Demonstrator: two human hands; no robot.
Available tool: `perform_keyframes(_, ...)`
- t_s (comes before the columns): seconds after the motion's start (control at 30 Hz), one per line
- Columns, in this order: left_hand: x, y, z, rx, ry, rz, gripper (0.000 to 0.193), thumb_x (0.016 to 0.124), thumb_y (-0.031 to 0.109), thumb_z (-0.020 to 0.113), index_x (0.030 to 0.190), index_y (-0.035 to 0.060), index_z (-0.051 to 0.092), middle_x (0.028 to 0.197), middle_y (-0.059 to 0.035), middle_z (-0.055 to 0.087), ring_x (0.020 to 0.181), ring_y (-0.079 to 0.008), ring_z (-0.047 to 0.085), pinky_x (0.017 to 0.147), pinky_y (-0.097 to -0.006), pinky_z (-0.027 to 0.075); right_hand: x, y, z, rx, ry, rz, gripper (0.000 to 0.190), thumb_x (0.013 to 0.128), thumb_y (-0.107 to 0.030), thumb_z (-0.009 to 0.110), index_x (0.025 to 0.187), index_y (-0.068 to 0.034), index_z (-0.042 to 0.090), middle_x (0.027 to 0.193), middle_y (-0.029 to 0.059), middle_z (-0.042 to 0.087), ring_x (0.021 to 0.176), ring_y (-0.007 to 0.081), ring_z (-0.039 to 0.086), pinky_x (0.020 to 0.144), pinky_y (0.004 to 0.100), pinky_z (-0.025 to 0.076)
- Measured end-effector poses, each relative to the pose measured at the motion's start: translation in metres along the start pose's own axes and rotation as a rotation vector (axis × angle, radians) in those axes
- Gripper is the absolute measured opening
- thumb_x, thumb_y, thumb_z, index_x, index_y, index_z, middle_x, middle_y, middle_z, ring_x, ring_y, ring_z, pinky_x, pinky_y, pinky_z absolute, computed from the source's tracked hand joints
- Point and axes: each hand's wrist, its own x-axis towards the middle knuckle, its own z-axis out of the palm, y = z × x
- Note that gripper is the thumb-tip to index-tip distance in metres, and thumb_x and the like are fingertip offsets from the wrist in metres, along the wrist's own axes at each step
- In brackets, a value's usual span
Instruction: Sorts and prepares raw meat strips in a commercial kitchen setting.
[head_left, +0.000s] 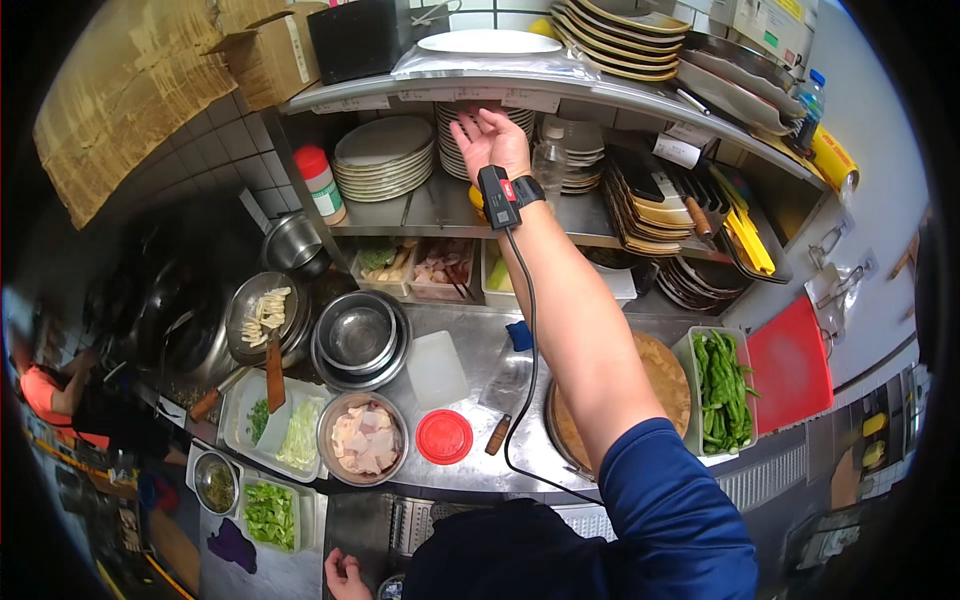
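Observation:
My right hand (491, 142) is raised to the steel shelf unit, palm up with the fingers apart. It holds nothing that I can see. Just behind its fingers stands a tall stack of white plates (453, 154); whether the fingertips touch it is hidden. A black device (499, 196) with a cable is strapped to that wrist. A clear plastic bottle (550, 161) stands right beside the hand, and a stack of oval plates (385, 161) lies to its left. Low at the picture's bottom, my left hand (345, 576) hangs with loosely curled fingers and no visible object.
On the steel counter (480, 461) are a bowl of raw meat pieces (365, 439), a red lid (444, 436), a wood-handled knife (498, 435) and a round chopping board (660, 375). Green peppers (721, 390) fill a tub at right. A person (52, 394) is at far left.

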Motion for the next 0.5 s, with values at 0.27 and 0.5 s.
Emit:
perform_keyframes(0.27, 0.004, -0.014, 0.003, -0.005, -0.023, 0.021, 0.041, 0.101, 0.017, 0.064, 0.137, -0.0012, 0.058, 0.118, -0.0139, 0.068, 0.102, -0.0205, 0.064, 0.093, -0.0325, 0.050, -0.028, -0.036, 0.008, 0.052, 0.050, -0.172, 0.024, 0.091, -0.003, 0.058, 0.115, -0.003, 0.054, 0.131, 0.0185, 0.056, 0.131, 0.0366, 0.048, 0.117, 0.0542, 0.038)
perform_keyframes(0.5, 0.013, 0.000, 0.021, 0.011, -0.114, 0.021, 0.041, 0.101, 0.016, 0.063, 0.138, -0.0006, 0.056, 0.118, -0.0136, 0.067, 0.102, -0.0202, 0.063, 0.092, -0.0325, 0.050, -0.034, -0.060, 0.003, -0.053, 0.068, -0.175, 0.020, 0.093, -0.004, 0.057, 0.113, -0.006, 0.055, 0.125, 0.0164, 0.060, 0.126, 0.0358, 0.054, 0.112, 0.0530, 0.043)
